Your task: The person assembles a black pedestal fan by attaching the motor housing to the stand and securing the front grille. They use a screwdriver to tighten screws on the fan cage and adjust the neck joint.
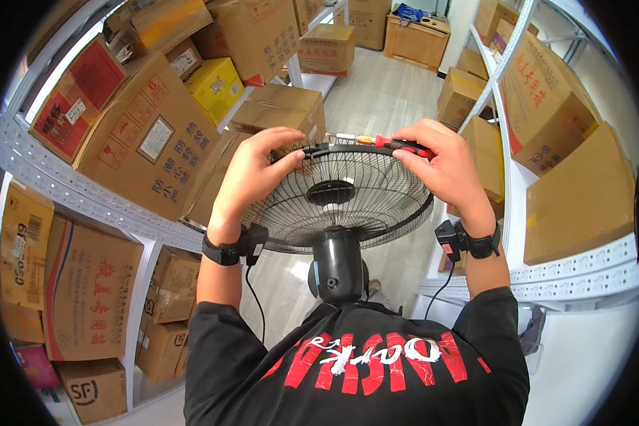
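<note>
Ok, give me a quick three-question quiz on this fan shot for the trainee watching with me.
1. True or false: the right hand holds a screwdriver with a red and black handle at the far rim of the fan grille.
2. Multiple choice: where is the left hand? A) on the motor housing; B) gripping the grille rim; C) on a cardboard box.
3. Fill in: the metal shelves on both sides are loaded with ____.

Key: 1 true; 2 B; 3 cardboard boxes.
</note>
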`<state>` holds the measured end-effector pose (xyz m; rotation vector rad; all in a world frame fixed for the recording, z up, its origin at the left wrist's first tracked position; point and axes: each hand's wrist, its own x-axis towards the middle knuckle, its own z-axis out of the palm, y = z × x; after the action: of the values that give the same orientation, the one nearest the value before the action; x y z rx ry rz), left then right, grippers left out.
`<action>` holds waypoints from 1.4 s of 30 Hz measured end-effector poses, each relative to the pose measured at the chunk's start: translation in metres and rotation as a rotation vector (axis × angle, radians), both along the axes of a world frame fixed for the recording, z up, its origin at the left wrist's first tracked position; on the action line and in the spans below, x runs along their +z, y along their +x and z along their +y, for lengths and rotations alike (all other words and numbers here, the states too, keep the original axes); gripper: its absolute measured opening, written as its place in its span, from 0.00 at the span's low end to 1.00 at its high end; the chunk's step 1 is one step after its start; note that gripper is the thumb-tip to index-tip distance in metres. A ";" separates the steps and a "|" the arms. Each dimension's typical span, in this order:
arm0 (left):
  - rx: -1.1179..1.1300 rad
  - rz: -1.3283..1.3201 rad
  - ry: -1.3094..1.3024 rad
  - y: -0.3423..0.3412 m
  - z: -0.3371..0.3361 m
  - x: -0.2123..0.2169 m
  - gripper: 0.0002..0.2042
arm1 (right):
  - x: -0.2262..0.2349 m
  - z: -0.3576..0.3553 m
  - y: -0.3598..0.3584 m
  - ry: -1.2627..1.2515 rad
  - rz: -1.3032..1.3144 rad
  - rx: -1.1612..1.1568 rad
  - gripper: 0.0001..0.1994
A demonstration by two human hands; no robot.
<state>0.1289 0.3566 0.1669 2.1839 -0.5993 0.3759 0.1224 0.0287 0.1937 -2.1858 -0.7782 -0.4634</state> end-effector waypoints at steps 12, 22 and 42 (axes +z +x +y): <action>0.009 -0.009 -0.056 0.003 -0.013 -0.006 0.08 | -0.005 -0.004 0.047 -0.082 -0.018 0.205 0.10; -0.053 0.046 -0.136 0.009 -0.008 -0.012 0.08 | 0.003 0.007 0.049 -0.113 0.005 0.226 0.10; -0.168 -0.023 -0.170 0.012 -0.005 -0.022 0.07 | 0.009 0.002 0.046 -0.177 0.162 0.228 0.08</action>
<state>0.1407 0.3512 0.1454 1.9539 -0.7312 0.3495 0.1680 0.0304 0.2028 -2.2275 -0.9953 -0.1038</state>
